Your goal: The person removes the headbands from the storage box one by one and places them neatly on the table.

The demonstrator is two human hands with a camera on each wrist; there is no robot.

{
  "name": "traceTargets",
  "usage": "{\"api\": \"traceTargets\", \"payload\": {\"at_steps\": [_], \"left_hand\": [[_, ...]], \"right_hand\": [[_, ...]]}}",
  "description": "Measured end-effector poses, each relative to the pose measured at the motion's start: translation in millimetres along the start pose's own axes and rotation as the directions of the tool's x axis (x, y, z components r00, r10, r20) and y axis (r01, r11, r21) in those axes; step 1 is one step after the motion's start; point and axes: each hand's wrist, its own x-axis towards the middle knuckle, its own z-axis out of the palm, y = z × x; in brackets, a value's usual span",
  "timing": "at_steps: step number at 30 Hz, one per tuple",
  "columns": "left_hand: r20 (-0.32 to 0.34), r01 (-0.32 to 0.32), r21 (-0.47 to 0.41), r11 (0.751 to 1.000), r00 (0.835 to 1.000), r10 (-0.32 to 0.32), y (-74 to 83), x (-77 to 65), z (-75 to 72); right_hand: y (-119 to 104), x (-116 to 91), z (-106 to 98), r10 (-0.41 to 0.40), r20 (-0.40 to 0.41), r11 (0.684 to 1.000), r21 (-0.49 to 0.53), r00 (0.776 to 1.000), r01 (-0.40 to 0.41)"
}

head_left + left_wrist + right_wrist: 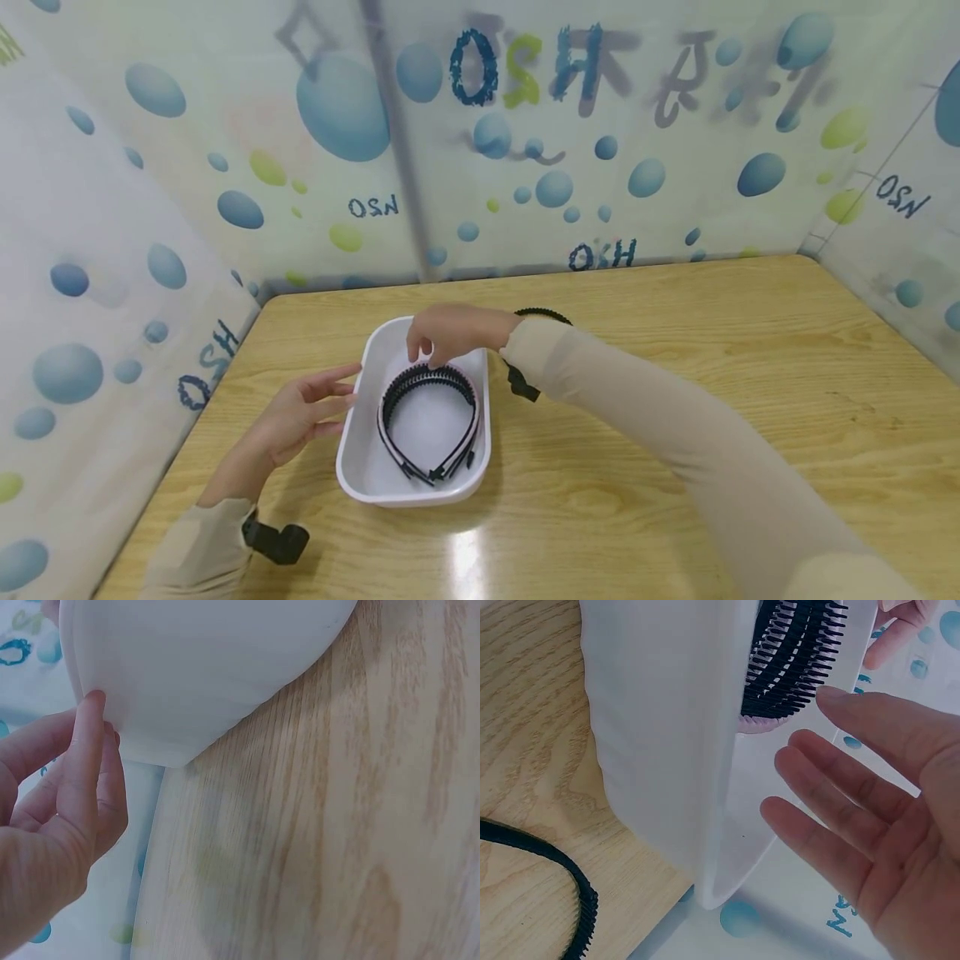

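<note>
Several toothed headbands (pixel 414 379), mostly black with a pinkish edge showing, lie stacked in a white plastic tub (pixel 352 487). Over the tub's far part, my right hand (pixel 453 332) reaches in above the top of the stack. In the right wrist view, that hand's thumb (pixel 847 701) is close to the black teeth, and its fingers are spread apart from it with nothing between them. My left hand (pixel 300 417) touches the tub's left side from outside; in the left wrist view its fingertips (pixel 94 701) rest on the wall just by the rim.
Another black toothed headband (pixel 543 314) lies on the wooden table (pixel 675 467) right of the tub, partly hidden behind my right forearm. A patterned curtain (pixel 555 225) hangs behind the table and along its left and right sides.
</note>
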Motion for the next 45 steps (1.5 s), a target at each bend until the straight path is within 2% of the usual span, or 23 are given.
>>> {"api": "traceTargets", "payload": {"at_steps": [9, 19, 27, 32, 45], "left_hand": [[0.006, -0.003, -0.012, 1.000, 1.000, 0.003, 0.7, 0.2, -1.2], [0.007, 0.010, 0.000, 1.000, 1.000, -0.010, 0.6, 0.1, -1.8], [0.013, 0.007, -0.004, 1.000, 1.000, -0.007, 0.2, 0.1, -2.2], [0.014, 0.010, 0.006, 1.000, 1.000, -0.010, 0.3, -0.1, -2.7], [0.007, 0.017, 0.016, 1.000, 1.000, -0.017, 1.3, -0.7, -1.0]], "right_hand": [[-6.8, 12.9, -1.7, 0.028, 0.085, 0.999, -0.042, 0.996, -0.025], [-10.8, 16.9, 1.1, 0.069, 0.091, 0.996, -0.063, 0.993, -0.064], [-4.5, 17.9, 4.1, 0.037, 0.098, 0.999, -0.034, 0.994, -0.034], [-0.9, 16.9, 4.6, 0.023, 0.085, 1.000, 0.006, 0.996, -0.023], [1.1, 6.9, 2.1, -0.046, -0.020, 0.998, 0.043, 0.999, 0.047]]}}
